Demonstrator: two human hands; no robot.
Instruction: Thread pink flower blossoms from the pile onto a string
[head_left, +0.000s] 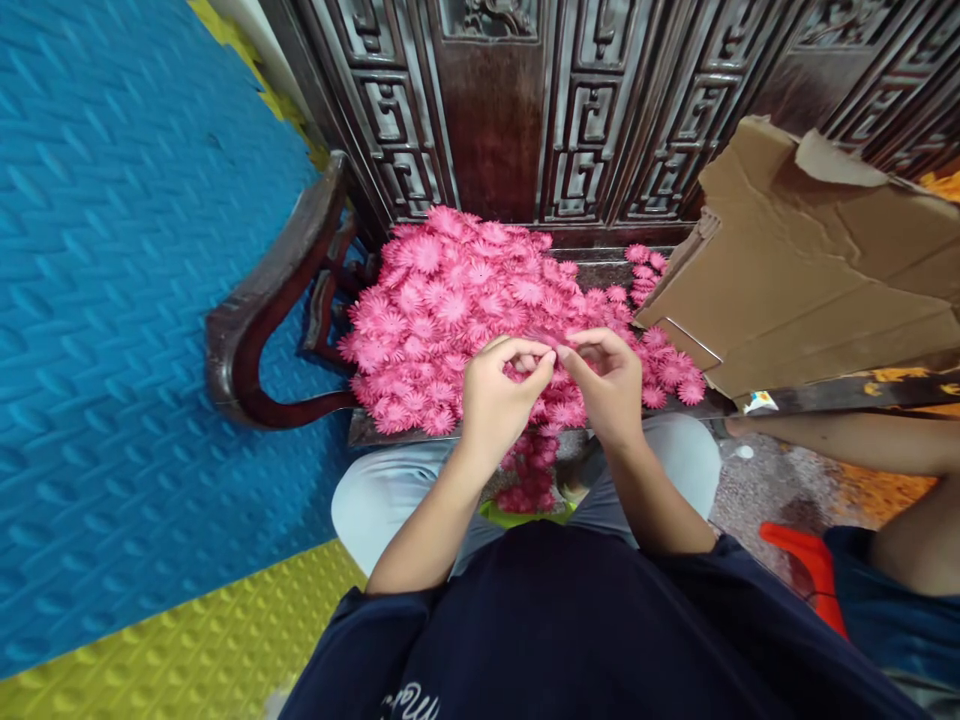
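Observation:
My left hand (504, 392) and my right hand (611, 388) meet in front of me, thumbs and forefingers pinched close together. Between the fingertips is a darker pink artificial flower (544, 337), partly covered by the fingers and blurred against the others. Just beyond and around both hands spreads a big heap of pink artificial flowers (450, 300) with thin pointed petals, lying on a dark wooden bench (600, 270). More pink flowers (531, 470) show below my wrists, between my knees, above a yellow-green rim (517, 518).
A curved wooden armrest (255, 300) stands left of the heap, and a carved wooden backrest (495, 130) rises behind it. To the right, an opened cardboard box (810, 270) rests on the bench. Another person's bare arm or leg (847, 443) reaches in at the right, near a red object (814, 565).

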